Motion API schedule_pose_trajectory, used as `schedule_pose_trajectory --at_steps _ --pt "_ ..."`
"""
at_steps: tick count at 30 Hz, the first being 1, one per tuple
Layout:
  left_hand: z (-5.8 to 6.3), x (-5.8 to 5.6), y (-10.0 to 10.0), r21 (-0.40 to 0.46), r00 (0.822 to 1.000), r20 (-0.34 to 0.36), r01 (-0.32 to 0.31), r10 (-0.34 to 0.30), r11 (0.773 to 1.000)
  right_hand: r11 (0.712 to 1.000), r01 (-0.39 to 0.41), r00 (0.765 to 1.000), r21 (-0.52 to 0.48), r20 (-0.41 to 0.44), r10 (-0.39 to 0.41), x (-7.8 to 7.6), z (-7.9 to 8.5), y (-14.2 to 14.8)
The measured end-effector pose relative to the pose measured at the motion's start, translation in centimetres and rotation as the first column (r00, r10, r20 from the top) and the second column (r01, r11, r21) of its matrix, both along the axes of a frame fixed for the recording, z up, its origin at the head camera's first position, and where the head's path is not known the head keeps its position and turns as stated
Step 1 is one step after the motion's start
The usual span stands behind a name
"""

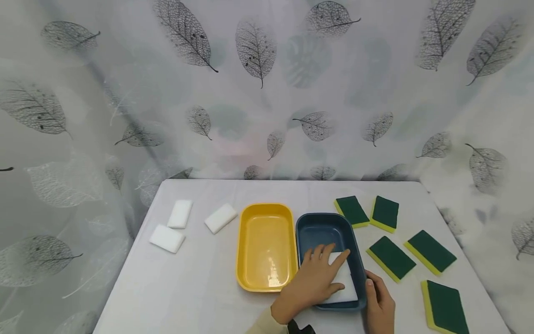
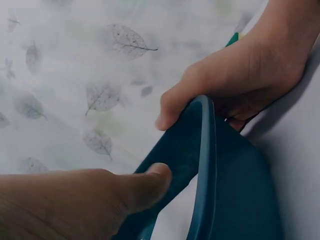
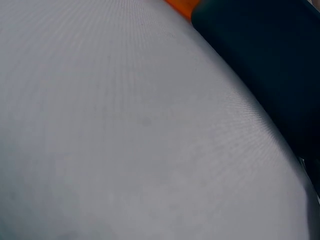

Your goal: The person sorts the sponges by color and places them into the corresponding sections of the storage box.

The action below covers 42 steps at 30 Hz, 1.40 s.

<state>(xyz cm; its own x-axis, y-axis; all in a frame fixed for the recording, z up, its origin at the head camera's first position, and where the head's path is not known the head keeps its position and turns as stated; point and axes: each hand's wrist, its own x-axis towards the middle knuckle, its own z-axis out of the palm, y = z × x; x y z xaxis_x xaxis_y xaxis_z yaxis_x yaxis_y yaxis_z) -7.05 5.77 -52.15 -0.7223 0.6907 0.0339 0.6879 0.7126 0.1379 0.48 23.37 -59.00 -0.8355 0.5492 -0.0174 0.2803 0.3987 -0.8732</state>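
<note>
In the head view, a dark blue tray (image 1: 325, 225) stands right of a yellow tray (image 1: 267, 246). My left hand (image 1: 314, 278) lies with spread fingers over a white sponge (image 1: 344, 283) inside the blue tray, its palm covering part of the sponge. At the tray's right rim is my right hand (image 1: 381, 304). The left wrist view shows that right hand (image 2: 235, 70) gripping the tray rim, thumb over the inner side and fingers outside. The left thumb (image 2: 147, 187) reaches over the tray. In the right wrist view only the tray's outer wall (image 3: 265, 70) shows, no hand.
Three white sponges (image 1: 181, 214) lie on the left of the white table (image 1: 200, 287). Several green and yellow scouring sponges (image 1: 392, 257) are spread out right of the blue tray. A leaf-patterned curtain (image 1: 258, 116) hangs behind the table.
</note>
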Motion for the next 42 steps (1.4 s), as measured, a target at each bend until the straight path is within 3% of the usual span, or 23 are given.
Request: schedule_pose_trajectory --at_steps 8,12,17,28,32,42 --pt "1.7 0.0 -2.8 0.080 0.989 -0.144 -0.007 0.019 0.997 1.000 -0.004 1.000 0.001 -0.009 0.004 -0.2 0.0 0.0" --pt "2.4 -0.8 -4.8 0.131 0.968 -0.249 0.005 0.028 0.991 1.000 -0.011 1.000 -0.007 -0.003 0.011 -0.4 0.0 0.2" --pt "2.7 -1.8 -7.9 0.212 0.934 -0.343 -0.020 0.094 0.977 1.000 -0.011 1.000 -0.007 -0.001 0.011 -0.3 0.0 0.3" --pt "1.9 -2.3 -14.8 0.322 0.924 -0.281 -0.163 0.258 0.933 0.999 -0.034 0.999 -0.020 0.026 0.035 0.0 -0.2 0.4" --pt "1.6 -3.2 -16.9 0.361 0.902 -0.288 -0.208 0.321 0.909 0.999 -0.042 0.998 -0.019 0.040 0.042 0.1 -0.1 0.5" --pt "1.3 -5.9 -20.6 0.311 0.867 -0.268 -0.335 0.420 0.889 0.999 -0.037 0.998 -0.036 0.040 0.038 0.1 0.0 0.4"
